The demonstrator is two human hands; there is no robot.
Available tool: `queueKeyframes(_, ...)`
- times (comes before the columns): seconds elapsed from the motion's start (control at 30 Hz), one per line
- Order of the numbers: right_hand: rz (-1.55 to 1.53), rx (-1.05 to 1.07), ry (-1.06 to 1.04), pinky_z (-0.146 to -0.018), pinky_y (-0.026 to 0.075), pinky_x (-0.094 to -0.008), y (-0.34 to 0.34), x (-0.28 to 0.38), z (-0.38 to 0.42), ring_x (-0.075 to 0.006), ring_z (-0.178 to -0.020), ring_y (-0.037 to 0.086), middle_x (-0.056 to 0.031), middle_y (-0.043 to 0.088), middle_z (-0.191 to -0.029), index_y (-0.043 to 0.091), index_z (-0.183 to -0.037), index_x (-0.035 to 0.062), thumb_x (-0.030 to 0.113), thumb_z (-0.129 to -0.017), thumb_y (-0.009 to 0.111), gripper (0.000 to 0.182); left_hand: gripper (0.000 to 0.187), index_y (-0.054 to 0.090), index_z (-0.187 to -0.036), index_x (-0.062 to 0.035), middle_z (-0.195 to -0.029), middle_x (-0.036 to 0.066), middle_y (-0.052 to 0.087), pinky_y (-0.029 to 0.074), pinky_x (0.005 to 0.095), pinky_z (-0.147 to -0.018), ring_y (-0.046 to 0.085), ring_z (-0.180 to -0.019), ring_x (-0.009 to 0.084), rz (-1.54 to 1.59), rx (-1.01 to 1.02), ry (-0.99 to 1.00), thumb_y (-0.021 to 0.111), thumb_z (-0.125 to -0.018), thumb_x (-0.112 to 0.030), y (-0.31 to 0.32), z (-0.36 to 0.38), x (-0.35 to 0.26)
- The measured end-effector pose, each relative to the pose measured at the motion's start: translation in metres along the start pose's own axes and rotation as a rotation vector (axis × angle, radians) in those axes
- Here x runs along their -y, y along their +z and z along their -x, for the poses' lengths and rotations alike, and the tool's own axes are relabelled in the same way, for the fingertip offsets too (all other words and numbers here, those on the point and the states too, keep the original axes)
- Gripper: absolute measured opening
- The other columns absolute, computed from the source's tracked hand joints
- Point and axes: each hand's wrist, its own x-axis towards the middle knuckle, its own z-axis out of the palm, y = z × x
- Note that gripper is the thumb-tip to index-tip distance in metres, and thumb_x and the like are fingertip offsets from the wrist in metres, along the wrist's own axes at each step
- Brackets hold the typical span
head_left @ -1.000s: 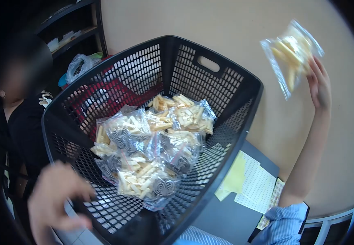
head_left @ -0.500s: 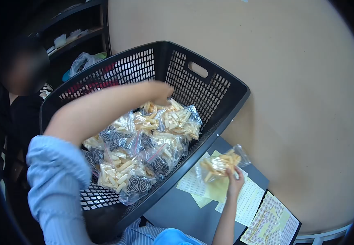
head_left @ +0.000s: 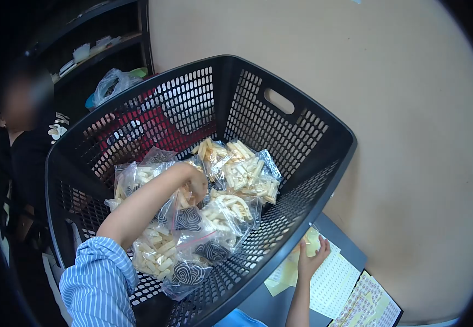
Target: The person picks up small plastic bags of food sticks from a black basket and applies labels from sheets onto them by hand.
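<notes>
A big black plastic basket [head_left: 326,201] with slotted walls holds several clear zip bags of pale sticks [head_left: 157,256] and dark spiral pieces [head_left: 188,272]. My left hand [head_left: 196,184] reaches in over the middle of the pile, wrist bent and fingers curled down against a bag of sticks [head_left: 183,197]; the fingertips are partly hidden. Beyond the basket's right edge, my right hand [head_left: 312,262] rests over the grey table [head_left: 280,308] with fingers apart, near yellow paper [head_left: 313,238] and a printed sticker sheet [head_left: 332,278]. The basket's rim hides part of that area.
More sticker sheets [head_left: 370,300] lie at the table's right corner. A beige wall [head_left: 411,136] rises behind. To the left, a person in dark clothes [head_left: 32,158] is close to the basket, with dark shelves [head_left: 97,52] and a plastic bag [head_left: 114,84] behind.
My left hand has moved down and toward the middle of the pile. The basket appears farther right, covering more table. The bag in my right hand is no longer visible, and its fingers have spread.
</notes>
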Motion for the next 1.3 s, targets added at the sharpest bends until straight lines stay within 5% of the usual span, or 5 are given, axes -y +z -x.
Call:
queueKeyframes(0.13,-0.051,-0.191,-0.084,-0.085,0.034,-0.0358,-0.005,0.027,-0.009,-0.0247,-0.111,0.039,-0.0116,0.039,-0.12,0.048,-0.109,0.0034,0.014,-0.073,0.065,0.04,0.074,0.043,-0.118,-0.0026,-0.102,0.016,0.056,0.047,0.0344,-0.074,0.056,-0.091,0.0248,-0.126,-0.246,-0.039,0.075,-0.052,-0.019,-0.005,-0.053,-0.004)
queueKeyframes(0.3,-0.186,-0.177,-0.142,-0.088,0.034,-0.0376,0.003,0.051,-0.013,-0.0261,-0.11,0.039,-0.0137,0.04,-0.117,0.05,-0.099,0.0008,0.005,-0.075,0.059,0.026,0.095,0.02,-0.132,-0.0052,-0.126,0.024,0.034,0.041,0.0445,-0.082,0.038,-0.115,0.0327,1.275,-0.425,0.069,0.061,-0.064,-0.057,0.001,-0.048,-0.032)
queueKeyframes(0.8,-0.492,-0.057,-0.621,-0.095,0.029,-0.039,-0.04,0.188,-0.028,-0.0268,-0.106,0.041,-0.0138,0.041,-0.109,0.054,-0.088,0.0029,0.011,-0.075,0.053,0.016,0.079,0.026,-0.132,-0.0134,-0.116,0.012,0.045,0.041,0.0253,-0.061,0.05,-0.093,0.018,1.487,-0.672,-0.092,0.068,-0.069,-0.036,0.015,-0.105,-0.016)
queueKeyframes(1.0,-0.529,0.046,-0.614,-0.097,0.025,-0.0432,-0.037,0.195,-0.029,-0.0308,-0.111,0.038,-0.0162,0.042,-0.112,0.059,-0.084,0.0043,0.021,-0.077,0.049,0.021,0.096,0.008,-0.136,-0.0093,-0.135,0.023,0.024,0.038,0.0513,-0.08,0.03,-0.122,0.0382,1.29,-0.64,-0.339,0.064,-0.069,-0.05,0.014,-0.147,-0.016)
queueKeyframes(1.3,-0.503,0.082,-0.643,-0.097,0.026,-0.0458,-0.039,0.195,-0.028,-0.0336,-0.115,0.035,-0.0153,0.046,-0.108,0.059,-0.085,0.0046,0.019,-0.078,0.048,0.02,0.079,0.027,-0.131,-0.0033,-0.132,0.017,0.033,0.035,0.0415,-0.092,0.04,-0.116,0.0274,1.853,-0.574,0.024,0.056,-0.075,-0.052,0.018,-0.097,-0.015)
